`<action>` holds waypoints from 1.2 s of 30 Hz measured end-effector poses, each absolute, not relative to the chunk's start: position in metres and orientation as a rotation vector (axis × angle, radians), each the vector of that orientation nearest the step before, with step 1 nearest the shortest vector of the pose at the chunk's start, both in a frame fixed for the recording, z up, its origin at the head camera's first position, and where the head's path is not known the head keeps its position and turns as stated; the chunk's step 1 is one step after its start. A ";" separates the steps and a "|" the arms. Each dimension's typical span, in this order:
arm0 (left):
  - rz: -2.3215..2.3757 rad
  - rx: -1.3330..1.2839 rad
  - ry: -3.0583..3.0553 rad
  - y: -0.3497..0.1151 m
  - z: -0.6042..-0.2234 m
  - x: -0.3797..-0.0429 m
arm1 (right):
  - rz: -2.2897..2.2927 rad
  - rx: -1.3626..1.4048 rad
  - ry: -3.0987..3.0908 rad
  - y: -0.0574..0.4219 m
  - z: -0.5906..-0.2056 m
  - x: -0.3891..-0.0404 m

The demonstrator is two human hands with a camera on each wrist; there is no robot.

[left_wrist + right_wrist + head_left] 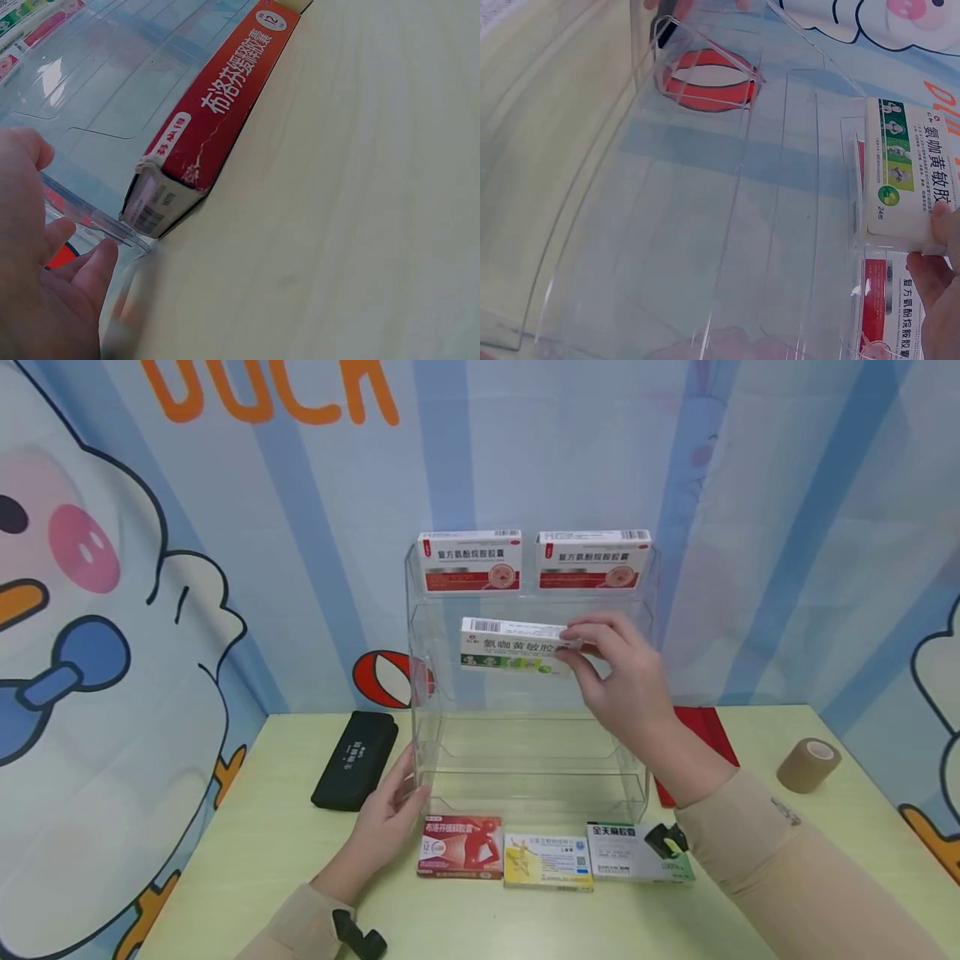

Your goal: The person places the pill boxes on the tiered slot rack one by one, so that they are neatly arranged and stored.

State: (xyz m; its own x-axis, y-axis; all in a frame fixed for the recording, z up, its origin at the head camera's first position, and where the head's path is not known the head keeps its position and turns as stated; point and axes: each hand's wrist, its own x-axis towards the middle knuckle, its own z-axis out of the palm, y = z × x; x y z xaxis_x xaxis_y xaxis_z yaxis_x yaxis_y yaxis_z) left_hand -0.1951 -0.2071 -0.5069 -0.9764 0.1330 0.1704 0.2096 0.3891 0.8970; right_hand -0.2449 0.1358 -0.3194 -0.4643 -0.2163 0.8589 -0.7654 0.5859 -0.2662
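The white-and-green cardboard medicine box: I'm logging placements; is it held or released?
Held: the right hand pinches the box by one end. Whether it touches the clear plastic rack, I cannot tell.

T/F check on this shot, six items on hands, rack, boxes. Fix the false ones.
1. The right hand holds a white-and-green box. True.
2. The rack's top tier is bare. False: two red-and-white boxes are in the top tier of the clear rack.
3. The left hand is at the rack's left side. True.
4. Nothing lies left of the rack. False: a black case does.
5. A tape roll is right of the rack. True.
6. Only one box is in front of the rack. False: three boxes are lined up there.
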 end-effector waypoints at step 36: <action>-1.658 -0.314 -2.565 -0.207 -0.504 -0.193 | 0.931 0.577 -2.109 0.078 -0.325 -0.288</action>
